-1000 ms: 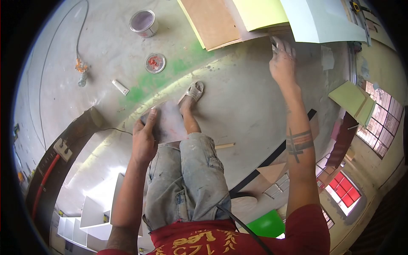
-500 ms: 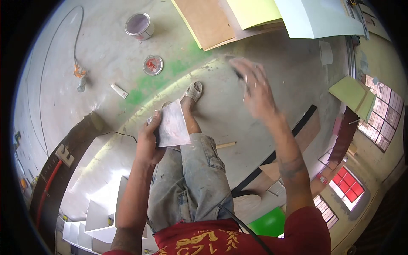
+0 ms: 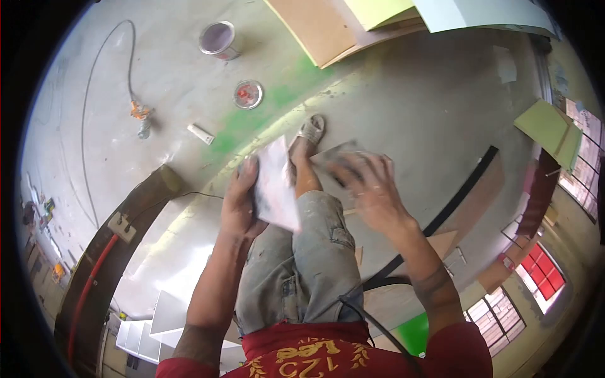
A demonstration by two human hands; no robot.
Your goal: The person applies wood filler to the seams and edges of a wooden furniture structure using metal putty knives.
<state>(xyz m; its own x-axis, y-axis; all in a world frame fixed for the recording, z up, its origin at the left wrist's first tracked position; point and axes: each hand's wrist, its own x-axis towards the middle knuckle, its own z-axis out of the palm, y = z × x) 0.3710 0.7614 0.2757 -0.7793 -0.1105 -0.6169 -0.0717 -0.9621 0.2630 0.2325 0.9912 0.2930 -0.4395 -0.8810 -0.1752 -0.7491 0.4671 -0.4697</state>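
Note:
My left hand (image 3: 239, 198) is closed on the edge of a flat, roughly square plate (image 3: 277, 186) smeared with pinkish-white paste. The plate is tilted in front of my knees. To its right, my right hand (image 3: 375, 195) is blurred by motion, its fingers curled round a thin flat scraper (image 3: 340, 150). The scraper's blade points toward the plate but stays apart from it. How the fingers sit on the scraper is smeared and partly hidden.
On the floor stand an open can (image 3: 228, 51), a lid with red paste (image 3: 249, 94), a white tube (image 3: 200, 133) and an orange-topped tool (image 3: 140, 113) on a hose. A dark curved piece (image 3: 94, 271) carries a power strip (image 3: 121, 227). Boards (image 3: 312, 31) lie ahead.
My right hand has come down and closer to the plate with the scraper. The plate has turned more upright. The whole view has shifted a little, so floor things appear farther right.

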